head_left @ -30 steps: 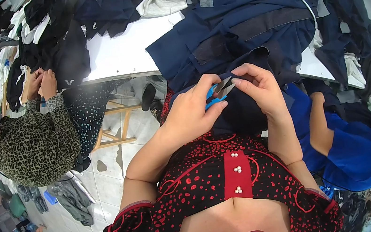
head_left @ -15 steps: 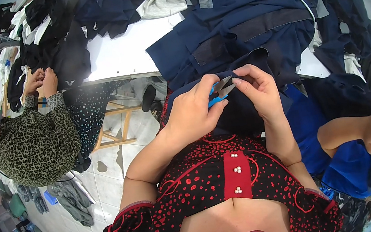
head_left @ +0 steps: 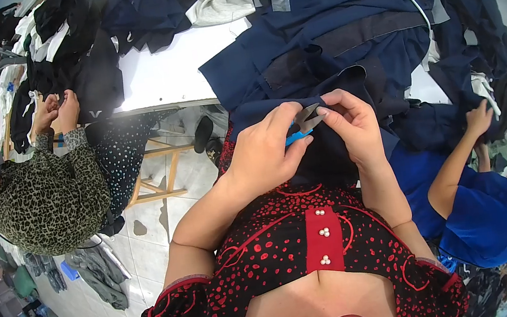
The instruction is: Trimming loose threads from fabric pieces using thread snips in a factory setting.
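Thread snips [head_left: 299, 135] with blue handles and short metal blades sit in my left hand [head_left: 263, 148], whose fingers are wrapped round them. The blades are spread and point toward my right hand [head_left: 354, 123]. Its thumb and fingers are closed in a pinch at the edge of dark navy cloth [head_left: 330, 162], beside the blade tips. That cloth hangs over my lap and is partly covered by both hands. Any thread between the fingertips is too small to make out. Just beyond my hands, a large navy garment [head_left: 336, 7] lies heaped on the table.
The white table [head_left: 167, 73] carries dark and grey garments [head_left: 220, 2]. A co-worker in a leopard-print top [head_left: 45, 200] sits at left, near a wooden stool [head_left: 171, 170]. Close on my right, another in blue [head_left: 486, 223] reaches into dark clothing.
The co-worker on my right has lowered a dark cloth and stretched an arm forward to the garments. My hands have barely moved; the snips have shifted slightly in my left hand.
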Tool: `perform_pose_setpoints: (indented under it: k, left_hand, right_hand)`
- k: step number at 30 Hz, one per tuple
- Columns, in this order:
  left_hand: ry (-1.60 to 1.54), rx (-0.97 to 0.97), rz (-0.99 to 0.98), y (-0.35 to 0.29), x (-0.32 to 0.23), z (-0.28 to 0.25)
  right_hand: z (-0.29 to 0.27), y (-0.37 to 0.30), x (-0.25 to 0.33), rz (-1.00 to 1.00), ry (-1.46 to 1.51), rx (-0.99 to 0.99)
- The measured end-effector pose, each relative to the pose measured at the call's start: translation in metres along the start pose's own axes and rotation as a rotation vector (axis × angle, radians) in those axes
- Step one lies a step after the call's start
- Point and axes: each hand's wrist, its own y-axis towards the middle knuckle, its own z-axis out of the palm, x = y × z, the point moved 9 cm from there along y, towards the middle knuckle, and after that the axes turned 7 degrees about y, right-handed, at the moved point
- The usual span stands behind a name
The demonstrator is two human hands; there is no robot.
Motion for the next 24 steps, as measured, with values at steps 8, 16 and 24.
perform_pose_setpoints:
  k: [8, 16, 24]
  left_hand:
    - [-0.652, 0.22, -0.26, -0.005, 0.023, 0.019]
    - [-0.267, 0.175, -0.134, -0.001, 0.013, 0.01]
    - [-0.472, 0.175, -0.17, -0.003, 0.022, 0.018]
  right_hand:
    - [0.003, -0.002, 0.0, 0.002, 0.026, 0.022]
    - [0.004, -0.001, 0.007, -0.096, -0.079, 0.022]
    - [0.005, -0.002, 0.009, -0.106, -0.077, 0.018]
